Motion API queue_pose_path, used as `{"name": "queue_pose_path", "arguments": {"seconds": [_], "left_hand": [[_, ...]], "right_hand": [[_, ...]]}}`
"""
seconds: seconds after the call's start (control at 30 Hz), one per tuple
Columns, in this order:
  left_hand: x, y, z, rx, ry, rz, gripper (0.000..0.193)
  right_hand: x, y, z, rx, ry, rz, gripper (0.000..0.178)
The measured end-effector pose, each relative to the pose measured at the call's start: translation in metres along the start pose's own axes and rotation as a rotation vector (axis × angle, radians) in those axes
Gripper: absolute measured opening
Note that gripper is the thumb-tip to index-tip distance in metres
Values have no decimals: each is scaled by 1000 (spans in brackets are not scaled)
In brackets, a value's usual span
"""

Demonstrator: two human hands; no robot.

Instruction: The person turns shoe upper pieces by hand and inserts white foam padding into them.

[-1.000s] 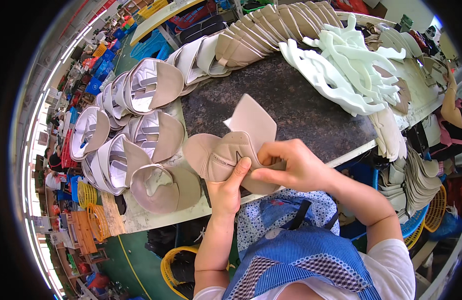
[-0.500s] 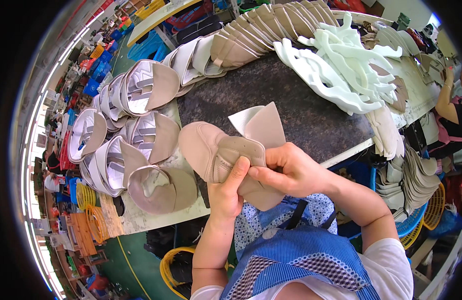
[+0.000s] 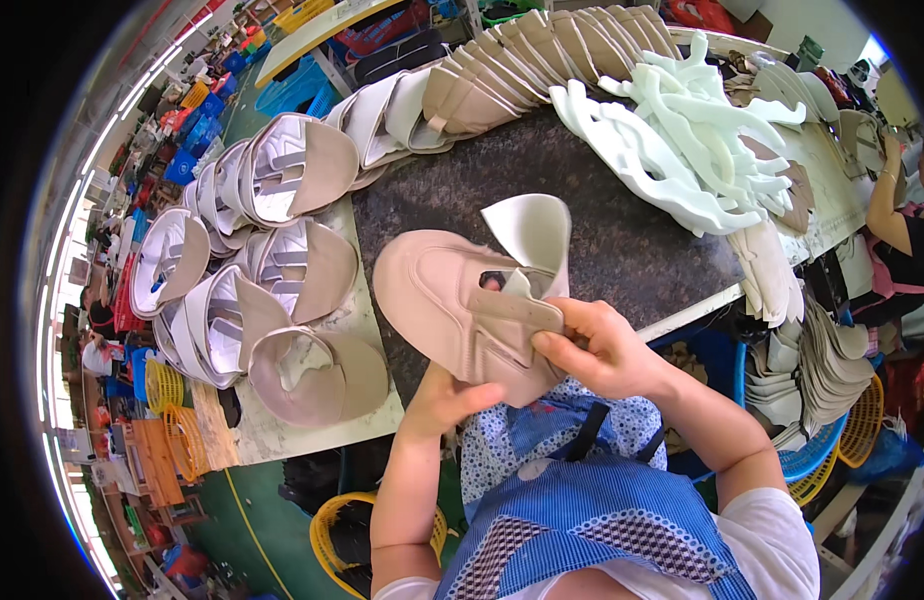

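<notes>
A beige shoe upper (image 3: 427, 285) is held in front of me over the near edge of the dark table mat (image 3: 642, 255). Its rounded toe points up and left, and a pale-lined flap stands up at its far side. My left hand (image 3: 444, 402) supports it from below; the thumb sticks out to the right and the other fingers are hidden behind the upper. With thumb and fingers, my right hand (image 3: 604, 352) pinches the edge of the eyelet flap on the right. Through the upper's opening a small gap shows.
Several finished-looking beige uppers (image 3: 322, 380) are grouped on the left. A long row of beige pieces (image 3: 502, 75) curves along the back. White foam strips (image 3: 682, 150) lie heaped at the back right, beside pale gloves (image 3: 767, 265). Another person (image 3: 897, 210) works at far right.
The upper has turned and spread, so its opening now shows. My left thumb has come off its front, and my right hand has moved slightly right with the flap edge.
</notes>
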State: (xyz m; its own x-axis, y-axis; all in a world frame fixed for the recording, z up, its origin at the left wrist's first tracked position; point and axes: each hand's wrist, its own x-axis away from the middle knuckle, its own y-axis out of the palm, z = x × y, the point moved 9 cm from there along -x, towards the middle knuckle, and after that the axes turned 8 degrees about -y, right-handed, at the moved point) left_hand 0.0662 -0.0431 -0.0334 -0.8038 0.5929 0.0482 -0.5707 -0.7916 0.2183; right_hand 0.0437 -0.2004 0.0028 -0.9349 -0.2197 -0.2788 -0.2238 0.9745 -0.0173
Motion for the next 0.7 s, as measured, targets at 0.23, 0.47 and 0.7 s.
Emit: {"name": "queue_pose_path", "arguments": {"seconds": [0.23,0.47,0.7], "left_hand": [[14,-1,-40,761,-86,-50,70],[35,-24,-57,425,-164,288,59],[61,-42,-81,-139,3,578,59]], "right_hand": [[22,18,8,38,97,-153,32],[29,16,15,244,24,-47,37],[33,16,-18,463,-329,107,24]]}}
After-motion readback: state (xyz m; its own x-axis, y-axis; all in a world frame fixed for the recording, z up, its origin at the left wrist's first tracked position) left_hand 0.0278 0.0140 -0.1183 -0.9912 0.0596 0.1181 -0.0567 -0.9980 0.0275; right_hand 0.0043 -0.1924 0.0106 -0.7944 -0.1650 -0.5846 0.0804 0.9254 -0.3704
